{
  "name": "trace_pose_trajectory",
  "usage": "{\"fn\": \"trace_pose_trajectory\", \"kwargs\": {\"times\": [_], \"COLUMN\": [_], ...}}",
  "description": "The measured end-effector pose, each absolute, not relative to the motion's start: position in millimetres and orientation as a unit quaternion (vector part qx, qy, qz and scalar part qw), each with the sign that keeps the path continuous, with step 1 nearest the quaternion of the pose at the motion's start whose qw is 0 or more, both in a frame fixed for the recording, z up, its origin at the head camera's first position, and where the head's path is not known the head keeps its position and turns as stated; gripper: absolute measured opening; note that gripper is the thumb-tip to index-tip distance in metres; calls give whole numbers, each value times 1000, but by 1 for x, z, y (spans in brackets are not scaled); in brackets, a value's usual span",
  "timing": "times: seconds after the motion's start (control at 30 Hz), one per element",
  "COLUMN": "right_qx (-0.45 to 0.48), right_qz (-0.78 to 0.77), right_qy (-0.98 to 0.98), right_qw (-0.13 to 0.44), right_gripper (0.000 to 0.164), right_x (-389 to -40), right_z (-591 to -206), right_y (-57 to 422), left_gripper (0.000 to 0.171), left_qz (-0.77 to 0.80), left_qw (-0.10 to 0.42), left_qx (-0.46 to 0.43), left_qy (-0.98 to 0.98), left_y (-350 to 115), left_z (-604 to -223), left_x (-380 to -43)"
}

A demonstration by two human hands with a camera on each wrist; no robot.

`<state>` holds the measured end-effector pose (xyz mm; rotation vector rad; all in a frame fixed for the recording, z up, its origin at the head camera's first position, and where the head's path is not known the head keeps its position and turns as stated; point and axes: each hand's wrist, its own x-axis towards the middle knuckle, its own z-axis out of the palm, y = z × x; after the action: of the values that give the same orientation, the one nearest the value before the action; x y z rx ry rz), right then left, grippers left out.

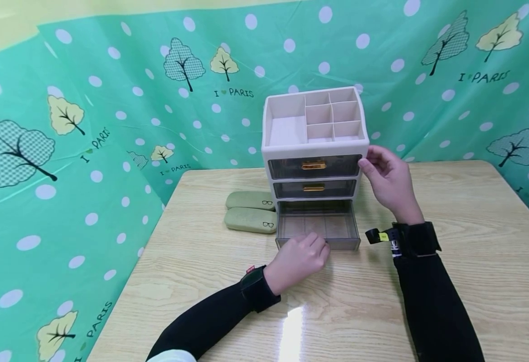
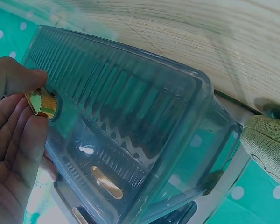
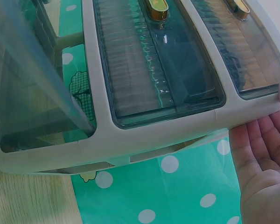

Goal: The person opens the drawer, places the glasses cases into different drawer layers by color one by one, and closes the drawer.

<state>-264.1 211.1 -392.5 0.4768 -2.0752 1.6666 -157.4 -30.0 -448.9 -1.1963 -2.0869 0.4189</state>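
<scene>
A white desktop organizer (image 1: 315, 150) with a divided top tray stands at the back of the table. Its bottom drawer (image 1: 318, 226), clear and smoky, is pulled out; the upper drawer (image 1: 291, 168) and middle drawer (image 1: 291, 189) are in. My left hand (image 1: 298, 261) is at the front of the bottom drawer, thumb and fingers pinching its gold handle (image 2: 43, 102), as the left wrist view shows. With my right hand (image 1: 391, 181) I hold the organizer's right side near the upper drawer, thumb at the front edge and fingers along the side wall.
Two green glasses cases (image 1: 249, 220) lie left of the organizer, close against it. Behind the wooden table (image 1: 192, 281) hangs a green dotted cloth (image 1: 228, 136). A strap end (image 1: 375, 236) sticks out from the right wristband.
</scene>
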Motion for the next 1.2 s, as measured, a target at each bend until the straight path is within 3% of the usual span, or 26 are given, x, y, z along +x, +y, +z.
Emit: {"fn": "trace_pose_trajectory", "kwargs": {"times": [0.6,0.93,1.2], "right_qx": [175,170,167], "right_qz": [607,604,600], "right_qy": [-745,-748,-753], "right_qw": [214,215,214], "right_gripper": [32,31,32], "right_x": [-265,-267,-267], "right_z": [-393,-392,-391], "right_y": [212,213,213], "left_gripper": [26,18,21], "left_qz": [181,151,80], "left_qw": [323,294,335], "left_qx": [-467,-467,-476], "left_qy": [-803,-820,-809], "left_y": [-29,-32,-40], "left_z": [-450,-446,-438], "left_x": [-153,-151,-156]}}
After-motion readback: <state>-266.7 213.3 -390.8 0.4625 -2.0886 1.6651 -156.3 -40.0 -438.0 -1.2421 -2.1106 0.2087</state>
